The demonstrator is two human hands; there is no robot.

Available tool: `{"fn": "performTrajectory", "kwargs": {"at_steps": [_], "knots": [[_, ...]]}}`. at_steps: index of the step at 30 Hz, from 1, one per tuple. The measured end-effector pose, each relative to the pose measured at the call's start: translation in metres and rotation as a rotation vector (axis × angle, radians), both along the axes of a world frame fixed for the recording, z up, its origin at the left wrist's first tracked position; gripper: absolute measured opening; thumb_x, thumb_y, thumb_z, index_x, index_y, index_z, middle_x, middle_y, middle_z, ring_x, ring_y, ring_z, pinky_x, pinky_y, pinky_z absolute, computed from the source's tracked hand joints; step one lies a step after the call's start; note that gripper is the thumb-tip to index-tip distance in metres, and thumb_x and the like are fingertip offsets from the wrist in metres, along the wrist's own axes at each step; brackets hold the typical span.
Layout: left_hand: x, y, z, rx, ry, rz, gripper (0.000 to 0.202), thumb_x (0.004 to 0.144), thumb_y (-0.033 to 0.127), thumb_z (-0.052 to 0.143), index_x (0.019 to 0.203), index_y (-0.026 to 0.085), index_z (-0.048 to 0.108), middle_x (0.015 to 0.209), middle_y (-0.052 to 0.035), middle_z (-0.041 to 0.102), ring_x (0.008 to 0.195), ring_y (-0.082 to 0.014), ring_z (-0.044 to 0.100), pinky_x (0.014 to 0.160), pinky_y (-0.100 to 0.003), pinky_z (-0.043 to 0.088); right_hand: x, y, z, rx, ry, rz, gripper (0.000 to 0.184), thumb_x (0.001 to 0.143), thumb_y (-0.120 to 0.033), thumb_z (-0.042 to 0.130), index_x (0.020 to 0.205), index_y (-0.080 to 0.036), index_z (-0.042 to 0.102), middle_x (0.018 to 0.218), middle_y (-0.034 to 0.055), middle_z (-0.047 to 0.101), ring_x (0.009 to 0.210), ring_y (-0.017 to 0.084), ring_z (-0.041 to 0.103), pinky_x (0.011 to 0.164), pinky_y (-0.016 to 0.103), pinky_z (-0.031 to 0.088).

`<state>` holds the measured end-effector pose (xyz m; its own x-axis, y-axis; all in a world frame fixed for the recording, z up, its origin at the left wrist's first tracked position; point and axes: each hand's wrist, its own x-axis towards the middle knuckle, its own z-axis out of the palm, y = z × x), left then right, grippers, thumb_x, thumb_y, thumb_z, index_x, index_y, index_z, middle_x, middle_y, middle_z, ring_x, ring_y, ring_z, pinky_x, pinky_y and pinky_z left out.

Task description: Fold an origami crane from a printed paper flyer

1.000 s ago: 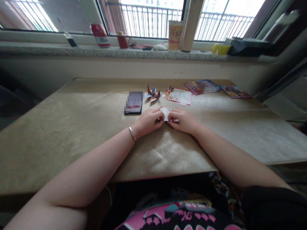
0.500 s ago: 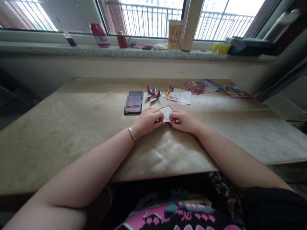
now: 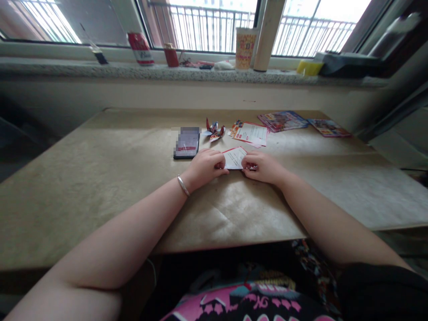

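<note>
A folded sheet of paper [image 3: 234, 158], white with print and a red edge, lies on the table between my hands. My left hand [image 3: 209, 164] has its fingers curled and closed on the paper's left side. Its right side is pinched by my right hand [image 3: 261, 166], thumb nearest me. Parts of the paper are hidden under the fingers. Just beyond stands a folded paper figure [image 3: 215, 131] with pointed red and blue tips. A phone [image 3: 187, 143] lies to the left of it, its screen partly blurred.
Printed sheets [image 3: 250, 133] lie past my right hand, with colourful leaflets [image 3: 284, 121] and another leaflet [image 3: 329, 128] farther right. On the windowsill [image 3: 120, 71] stand a red-and-white can [image 3: 140, 49], a red bottle [image 3: 171, 55], a patterned cup [image 3: 245, 49] and a yellow item [image 3: 309, 67].
My right hand has moved a little to the right along the paper, so more of the white sheet shows between my hands. My left hand has stayed nearly in place.
</note>
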<state>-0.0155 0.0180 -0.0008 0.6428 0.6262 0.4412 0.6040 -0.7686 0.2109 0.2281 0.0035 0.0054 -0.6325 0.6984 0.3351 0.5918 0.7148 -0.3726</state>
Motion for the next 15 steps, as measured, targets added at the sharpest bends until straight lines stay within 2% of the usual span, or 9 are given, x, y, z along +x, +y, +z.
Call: {"fn": "performTrajectory", "kwargs": {"at_steps": [9,12,15], "knots": [[0.0010,0.0004,-0.0002,-0.006,0.053,0.025,0.031,0.073,0.035,0.080,0.067,0.017,0.055,0.073,0.0000,0.062,0.072,-0.0163,0.055,0.071,-0.029,0.038,0.0007,0.0011,-0.0021,0.009,-0.034,0.009,0.005,0.074,-0.014,0.058,0.074,-0.019,0.059,0.076,0.0028,0.059,0.073,0.015,0.052,0.066,0.025,0.037],[-0.0012,0.0012,-0.0007,-0.036,0.066,0.026,0.022,0.075,0.029,0.077,0.074,0.017,0.058,0.080,-0.0015,0.063,0.074,-0.0166,0.056,0.069,-0.028,0.040,0.0014,0.0018,-0.0025,0.011,-0.074,-0.029,0.004,0.073,-0.015,0.060,0.074,-0.018,0.060,0.076,0.0033,0.060,0.073,0.015,0.053,0.066,0.025,0.037],[-0.0029,0.0002,0.0003,-0.048,0.016,0.036,0.015,0.080,0.027,0.071,0.084,0.017,0.061,0.090,-0.0040,0.063,0.082,-0.0177,0.057,0.074,-0.029,0.044,0.0019,0.0033,-0.0043,0.023,-0.112,-0.090,0.001,0.075,-0.019,0.062,0.076,-0.018,0.062,0.075,0.0036,0.061,0.071,0.016,0.053,0.066,0.026,0.038]]}}
